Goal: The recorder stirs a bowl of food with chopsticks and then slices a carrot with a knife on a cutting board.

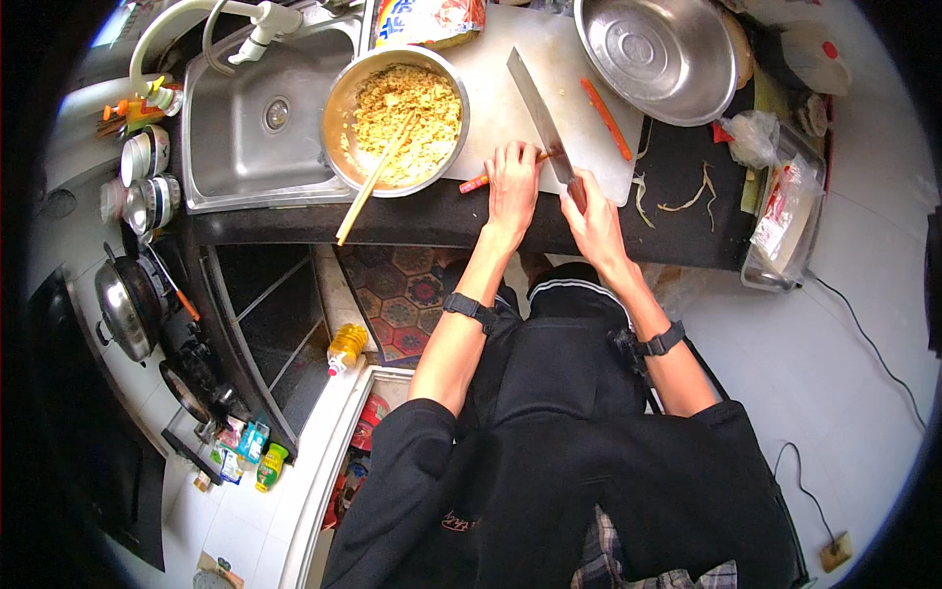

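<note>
My right hand (597,221) grips the dark handle of a large kitchen knife (536,103), whose long blade points away from me over the white cutting board (493,96). Under the fingers of my left hand (513,184) lies a thin sausage in an orange-red printed wrapper (475,184), held down near the board's front edge. The blade crosses the right end of this sausage; whether it has cut in cannot be seen. A second orange-red sausage (606,118) lies apart, to the right of the knife.
Left of the board, a steel bowl (331,110) holds a crumbly yellow food (405,103), with chopsticks (375,180) leaning over its rim. Beyond it is a steel sink (228,147). A large steel basin (655,59) stands at the back right. Peel scraps (695,193) lie on the dark counter (681,235).
</note>
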### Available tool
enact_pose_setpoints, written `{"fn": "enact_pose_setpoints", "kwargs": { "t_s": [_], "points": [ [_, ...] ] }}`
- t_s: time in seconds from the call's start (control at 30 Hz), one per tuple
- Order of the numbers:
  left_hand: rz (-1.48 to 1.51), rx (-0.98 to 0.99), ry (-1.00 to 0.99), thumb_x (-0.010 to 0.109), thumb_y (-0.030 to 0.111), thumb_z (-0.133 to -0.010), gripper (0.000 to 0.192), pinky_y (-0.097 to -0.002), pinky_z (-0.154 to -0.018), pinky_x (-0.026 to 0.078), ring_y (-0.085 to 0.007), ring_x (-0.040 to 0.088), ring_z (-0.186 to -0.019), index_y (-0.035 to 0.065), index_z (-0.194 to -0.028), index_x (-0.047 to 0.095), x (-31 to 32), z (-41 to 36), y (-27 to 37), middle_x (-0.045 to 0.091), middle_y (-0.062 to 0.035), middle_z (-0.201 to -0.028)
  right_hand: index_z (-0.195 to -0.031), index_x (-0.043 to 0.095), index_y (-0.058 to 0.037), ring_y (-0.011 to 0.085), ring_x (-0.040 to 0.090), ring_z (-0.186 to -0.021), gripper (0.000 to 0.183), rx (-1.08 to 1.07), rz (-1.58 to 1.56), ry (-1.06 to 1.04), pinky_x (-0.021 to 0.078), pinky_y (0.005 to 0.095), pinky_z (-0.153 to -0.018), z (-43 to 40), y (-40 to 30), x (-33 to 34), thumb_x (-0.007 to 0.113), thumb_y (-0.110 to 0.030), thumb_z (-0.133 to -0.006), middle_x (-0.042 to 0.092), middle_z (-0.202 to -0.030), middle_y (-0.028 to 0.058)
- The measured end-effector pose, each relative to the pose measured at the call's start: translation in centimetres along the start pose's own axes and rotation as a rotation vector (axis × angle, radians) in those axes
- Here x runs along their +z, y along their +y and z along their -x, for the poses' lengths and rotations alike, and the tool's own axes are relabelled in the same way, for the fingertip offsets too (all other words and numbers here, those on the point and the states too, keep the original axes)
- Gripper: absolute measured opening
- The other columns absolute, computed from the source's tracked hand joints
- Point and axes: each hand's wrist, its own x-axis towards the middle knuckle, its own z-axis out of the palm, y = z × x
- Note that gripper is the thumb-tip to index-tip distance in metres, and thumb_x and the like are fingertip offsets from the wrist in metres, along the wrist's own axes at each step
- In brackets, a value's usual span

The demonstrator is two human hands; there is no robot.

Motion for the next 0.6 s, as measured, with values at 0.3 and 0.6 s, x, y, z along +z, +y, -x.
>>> {"fn": "enact_pose_setpoints", "kwargs": {
  "t_s": [0.3,0.6],
  "points": [
    [0.555,-0.237,-0.197,0.064,0.005,-0.084,0.020,-0.0310,-0.075,0.047,-0.0190,0.058,-0.082,0.0009,-0.104,0.060,-10.6,1.5,4.1,0.061,-0.0097,-0.088,-0.128,0.049,-0.0090,0.0403,0.064,-0.084,0.045,-0.183,0.271,0.120,0.0508,0.0469,-0.072,0.2,1.7,-1.7,0.061,-0.009,-0.085,0.064,-0.094,0.0237],
    [1.352,-0.492,-0.365,0.059,0.013,-0.093,0.019,-0.0256,-0.066,0.050,-0.0104,0.056,-0.079,0.0021,-0.108,0.055,-21.1,1.9,10.5,0.058,-0.0049,-0.093,-0.123,0.051,-0.0069,0.0321,0.057,-0.086,0.043,-0.220,0.623,0.118,0.0507,0.0427,-0.072,-2.5,5.2,1.4,0.060,-0.005,-0.081,0.046,-0.096,0.0159]
  ]
}}
